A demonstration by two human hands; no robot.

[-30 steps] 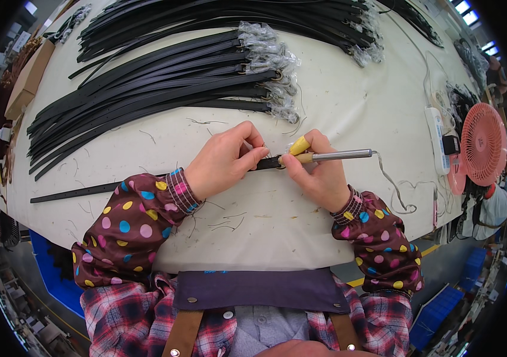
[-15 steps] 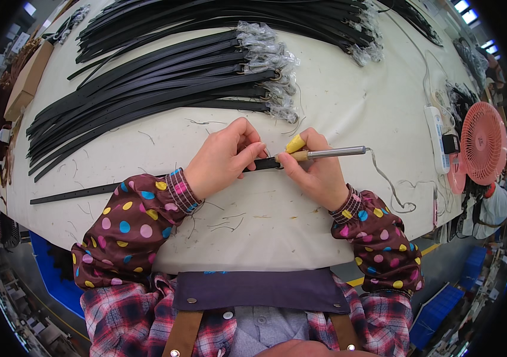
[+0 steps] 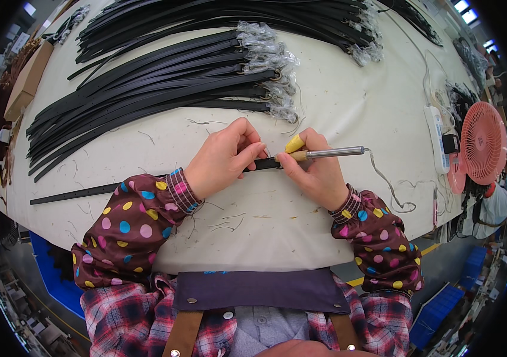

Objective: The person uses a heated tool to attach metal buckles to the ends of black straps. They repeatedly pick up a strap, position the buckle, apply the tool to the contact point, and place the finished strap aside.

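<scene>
A black belt (image 3: 75, 195) lies slantwise before me, its right end lifted between my hands. My left hand (image 3: 224, 156) pinches it near that end with thumb and fingers. In my right hand (image 3: 316, 172) is a corded pen-shaped tool (image 3: 340, 152) with a metal barrel and a wood-coloured part near the fingers; its cord leaves the right end. The tool's tip is hard to make out and sits close to the belt end, beside my left fingertips. Yellow tape (image 3: 294, 143) wraps one right finger.
Black belts with plastic-wrapped buckles (image 3: 265, 53) lie piled beyond my hands, with another pile (image 3: 218, 15) behind. Cut threads (image 3: 229, 223) litter the white table (image 3: 349, 107). Rightward are a pink fan (image 3: 483, 143) and a white power strip (image 3: 437, 140). A cardboard box (image 3: 29, 80) stands left.
The metal barrel's outer end has shifted very slightly left. Both hands and the belt hold nearly the same place.
</scene>
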